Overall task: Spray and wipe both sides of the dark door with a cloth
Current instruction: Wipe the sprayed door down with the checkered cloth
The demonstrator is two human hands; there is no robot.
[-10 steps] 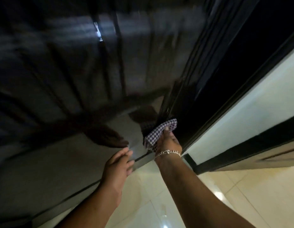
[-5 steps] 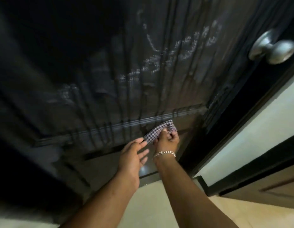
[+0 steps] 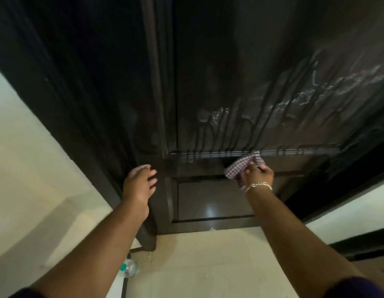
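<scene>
The dark door (image 3: 229,82) fills the upper view, wet with spray runs and foam streaks across its right part. My right hand (image 3: 259,174), with a bracelet at the wrist, grips a checked cloth (image 3: 240,166) and presses it on the door's lower rail just under the horizontal moulding. My left hand (image 3: 138,183) rests with spread fingers on the door's left edge beside the frame, holding nothing. A clear bottle with a green band (image 3: 128,268) lies on the floor under my left forearm, partly hidden.
A pale wall (image 3: 25,158) stands to the left of the dark door frame (image 3: 68,125). Light floor tiles (image 3: 208,265) spread below the door. At the right, another pale wall with a dark skirting (image 3: 363,241) runs along the floor.
The view swung left and the door knob left the frame. My hands moved apart: the left now rests on the door's left edge, the right wipes the cloth along the lower rail.
</scene>
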